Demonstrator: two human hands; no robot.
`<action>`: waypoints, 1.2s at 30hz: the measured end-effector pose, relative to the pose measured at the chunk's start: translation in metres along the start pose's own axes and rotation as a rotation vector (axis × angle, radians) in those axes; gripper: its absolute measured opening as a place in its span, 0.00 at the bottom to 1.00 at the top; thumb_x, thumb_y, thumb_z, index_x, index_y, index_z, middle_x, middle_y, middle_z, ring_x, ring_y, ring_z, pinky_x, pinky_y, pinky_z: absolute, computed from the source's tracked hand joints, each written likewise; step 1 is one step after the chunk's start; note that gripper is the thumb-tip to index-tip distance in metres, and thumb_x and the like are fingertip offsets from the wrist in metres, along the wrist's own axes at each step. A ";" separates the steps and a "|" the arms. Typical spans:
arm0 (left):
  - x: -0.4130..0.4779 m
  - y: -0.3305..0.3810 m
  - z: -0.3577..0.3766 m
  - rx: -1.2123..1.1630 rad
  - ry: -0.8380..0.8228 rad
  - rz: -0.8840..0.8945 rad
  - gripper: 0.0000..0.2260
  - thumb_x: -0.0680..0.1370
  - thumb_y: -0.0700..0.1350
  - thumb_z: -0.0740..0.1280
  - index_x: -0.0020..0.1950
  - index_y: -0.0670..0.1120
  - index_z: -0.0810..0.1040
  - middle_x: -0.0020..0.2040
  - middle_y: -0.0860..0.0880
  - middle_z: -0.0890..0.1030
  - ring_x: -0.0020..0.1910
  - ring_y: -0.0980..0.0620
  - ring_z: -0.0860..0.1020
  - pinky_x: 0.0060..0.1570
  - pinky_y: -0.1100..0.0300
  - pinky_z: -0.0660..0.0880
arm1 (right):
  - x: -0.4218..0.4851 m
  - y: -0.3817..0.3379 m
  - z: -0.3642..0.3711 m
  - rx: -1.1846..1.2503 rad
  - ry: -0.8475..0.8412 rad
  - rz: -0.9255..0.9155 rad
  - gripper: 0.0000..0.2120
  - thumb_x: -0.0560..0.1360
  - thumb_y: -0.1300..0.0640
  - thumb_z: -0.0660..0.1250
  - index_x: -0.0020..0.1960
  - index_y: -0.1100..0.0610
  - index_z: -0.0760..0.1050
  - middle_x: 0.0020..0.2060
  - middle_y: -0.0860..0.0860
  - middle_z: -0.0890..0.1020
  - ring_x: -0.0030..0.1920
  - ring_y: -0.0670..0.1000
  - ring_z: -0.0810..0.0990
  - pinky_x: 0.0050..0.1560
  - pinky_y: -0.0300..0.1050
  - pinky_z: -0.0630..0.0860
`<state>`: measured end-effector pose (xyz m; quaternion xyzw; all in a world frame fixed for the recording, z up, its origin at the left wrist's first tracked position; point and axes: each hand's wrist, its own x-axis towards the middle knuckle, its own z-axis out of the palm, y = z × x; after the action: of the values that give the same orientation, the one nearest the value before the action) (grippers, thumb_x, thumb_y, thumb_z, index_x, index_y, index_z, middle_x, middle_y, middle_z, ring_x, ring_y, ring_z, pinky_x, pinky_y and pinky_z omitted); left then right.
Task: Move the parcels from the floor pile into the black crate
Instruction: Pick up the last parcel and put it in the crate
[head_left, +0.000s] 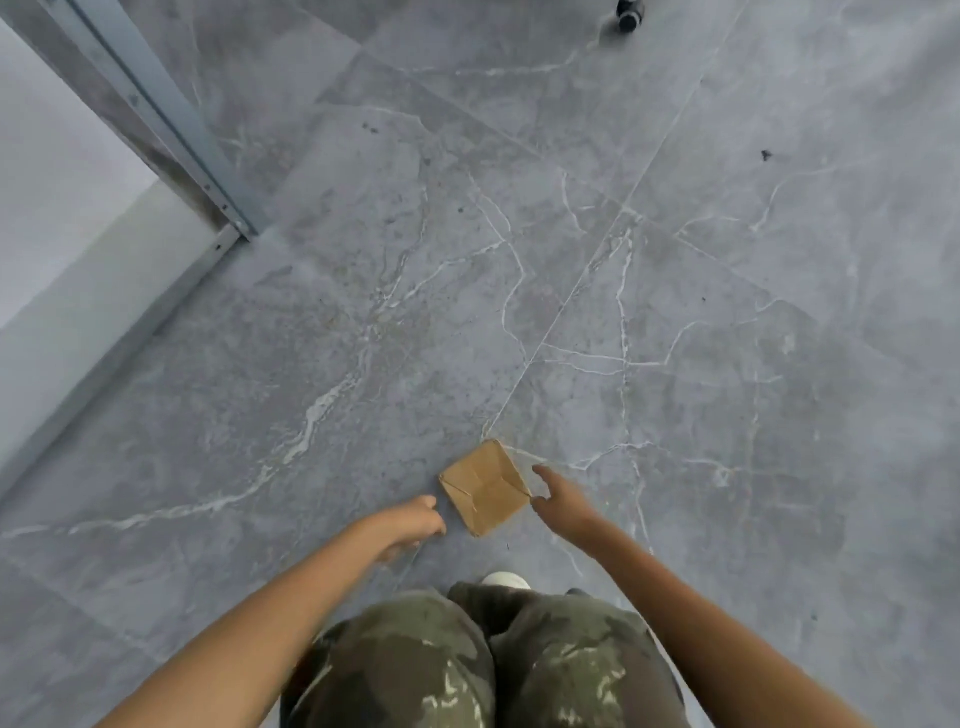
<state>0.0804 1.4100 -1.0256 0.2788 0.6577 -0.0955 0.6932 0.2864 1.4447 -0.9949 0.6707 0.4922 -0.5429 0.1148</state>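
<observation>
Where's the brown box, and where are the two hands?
brown box (483, 488): head view, centre of top.
left hand (413, 522): head view, back of hand.
right hand (561, 496): head view, back of hand.

Grey floor tiles (727, 312) marbled with thin white veins. Plain tan-brown cardboard parcel (483, 488). Camouflage trousers (415, 665) in olive, dark brown and pale blotches. White shoe toe (506, 579). Pale grey metal frame (171, 130). Black castor (629, 13).

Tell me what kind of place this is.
Probably an indoor room or corridor, perhaps a storeroom: large grey marble-look floor tiles, a metal-framed partition at the left, and a small cardboard parcel lying on the floor.
</observation>
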 end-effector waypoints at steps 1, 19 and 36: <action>0.020 -0.001 0.004 -0.023 -0.043 0.002 0.29 0.79 0.38 0.60 0.77 0.44 0.51 0.77 0.45 0.54 0.73 0.48 0.60 0.65 0.56 0.64 | 0.021 0.010 0.008 0.001 -0.042 0.005 0.26 0.80 0.61 0.57 0.77 0.59 0.55 0.75 0.56 0.61 0.73 0.55 0.64 0.70 0.45 0.60; -0.443 0.217 -0.084 -0.318 0.303 0.602 0.24 0.77 0.27 0.54 0.72 0.42 0.64 0.67 0.42 0.70 0.64 0.47 0.70 0.52 0.58 0.68 | -0.321 -0.233 -0.231 0.538 0.187 -0.447 0.20 0.79 0.65 0.62 0.70 0.56 0.68 0.59 0.46 0.75 0.58 0.52 0.78 0.65 0.47 0.72; -0.906 0.208 -0.111 -0.674 0.452 1.302 0.46 0.58 0.61 0.77 0.71 0.56 0.61 0.65 0.50 0.75 0.63 0.50 0.75 0.62 0.48 0.74 | -0.745 -0.469 -0.287 0.598 0.185 -1.038 0.17 0.76 0.50 0.66 0.64 0.47 0.72 0.56 0.51 0.79 0.52 0.50 0.81 0.55 0.47 0.80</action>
<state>-0.0164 1.4261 -0.0950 0.3964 0.4802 0.5970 0.5058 0.1504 1.4728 -0.0796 0.3907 0.5890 -0.5823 -0.4017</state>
